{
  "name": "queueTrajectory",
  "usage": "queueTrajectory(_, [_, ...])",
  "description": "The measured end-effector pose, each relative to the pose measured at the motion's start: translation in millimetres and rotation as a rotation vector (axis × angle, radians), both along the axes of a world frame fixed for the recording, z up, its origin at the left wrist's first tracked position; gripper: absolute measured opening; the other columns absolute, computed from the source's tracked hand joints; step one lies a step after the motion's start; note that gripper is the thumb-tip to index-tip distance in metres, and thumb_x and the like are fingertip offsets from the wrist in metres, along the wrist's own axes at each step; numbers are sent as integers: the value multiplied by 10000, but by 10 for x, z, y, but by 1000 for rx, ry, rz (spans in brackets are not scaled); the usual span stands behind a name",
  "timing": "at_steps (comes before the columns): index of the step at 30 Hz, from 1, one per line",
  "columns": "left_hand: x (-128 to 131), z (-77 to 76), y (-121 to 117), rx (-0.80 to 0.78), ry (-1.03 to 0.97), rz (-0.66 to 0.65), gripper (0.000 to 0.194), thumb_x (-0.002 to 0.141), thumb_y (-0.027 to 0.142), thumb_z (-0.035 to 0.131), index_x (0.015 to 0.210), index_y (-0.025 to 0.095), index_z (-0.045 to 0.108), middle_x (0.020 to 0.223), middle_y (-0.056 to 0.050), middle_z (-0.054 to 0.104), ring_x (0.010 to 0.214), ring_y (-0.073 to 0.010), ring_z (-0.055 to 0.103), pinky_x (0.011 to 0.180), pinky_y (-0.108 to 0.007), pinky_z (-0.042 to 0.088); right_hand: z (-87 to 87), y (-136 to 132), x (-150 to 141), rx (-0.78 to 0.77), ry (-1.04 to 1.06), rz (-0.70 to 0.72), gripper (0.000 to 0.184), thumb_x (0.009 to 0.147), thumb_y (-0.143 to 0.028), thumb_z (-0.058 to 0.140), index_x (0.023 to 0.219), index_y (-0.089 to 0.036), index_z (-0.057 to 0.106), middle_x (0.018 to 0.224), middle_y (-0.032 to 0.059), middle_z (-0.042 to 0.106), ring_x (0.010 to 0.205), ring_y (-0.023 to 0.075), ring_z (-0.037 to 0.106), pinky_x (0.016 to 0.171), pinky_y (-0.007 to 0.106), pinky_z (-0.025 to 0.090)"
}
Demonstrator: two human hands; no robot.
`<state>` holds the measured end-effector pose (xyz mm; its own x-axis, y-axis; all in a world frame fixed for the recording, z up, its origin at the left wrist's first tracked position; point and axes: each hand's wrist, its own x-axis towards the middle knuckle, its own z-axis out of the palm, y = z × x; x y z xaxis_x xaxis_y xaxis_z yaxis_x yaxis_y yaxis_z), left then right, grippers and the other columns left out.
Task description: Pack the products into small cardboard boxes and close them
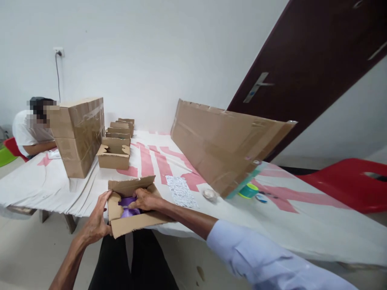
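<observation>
A small open cardboard box [133, 226] is held at the table's near edge, its flaps up. My left hand [96, 221] grips the box's left side, fingers curled round the flap. My right hand [145, 199] reaches into the box, fingers closed on a purple object [128, 212] that lies inside and is partly hidden.
A row of small folded boxes [114, 155] and a tall taped carton [79, 135] stand at the back left. A long flat cardboard box [223, 145] lies tilted at the right. A sticker sheet [180, 191], tape rolls [248, 190], a red chair [347, 183] and a seated person [30, 131] are nearby.
</observation>
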<state>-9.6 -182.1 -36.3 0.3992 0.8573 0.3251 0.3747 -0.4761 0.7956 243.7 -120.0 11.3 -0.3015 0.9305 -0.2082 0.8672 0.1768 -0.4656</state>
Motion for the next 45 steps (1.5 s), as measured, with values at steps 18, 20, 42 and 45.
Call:
queueTrajectory(18, [-17,44,47,26,34,-10,1085,724,194,813,1635,318,237,1630,-177,298,1498,-395,388,1104,-557,519,106,-136,67,403,178,130,320,844,-35,541,995,-181,783,1035,78,811,975,215,716,924,318,490])
queueTrajectory(20, [-33,50,91,30,37,-7,1081,743,221,817,1640,319,223,1628,-177,296,1495,-391,395,1109,-562,518,217,-141,103,457,205,118,319,848,-38,538,972,-183,794,1052,82,817,992,217,731,945,322,506])
queueTrajectory(42, [-117,25,347,44,61,15,1137,718,279,864,1658,302,227,1620,-192,326,1492,-413,403,1103,-596,527,1051,-82,347,655,311,211,339,791,-23,532,905,-181,809,917,58,800,814,178,705,813,289,533])
queueTrajectory(45, [-147,68,415,63,68,26,1154,700,276,867,1665,279,234,1615,-198,342,1501,-421,393,1130,-619,501,1298,-119,448,738,441,171,319,798,-52,530,878,-188,807,861,40,784,778,165,679,766,281,524])
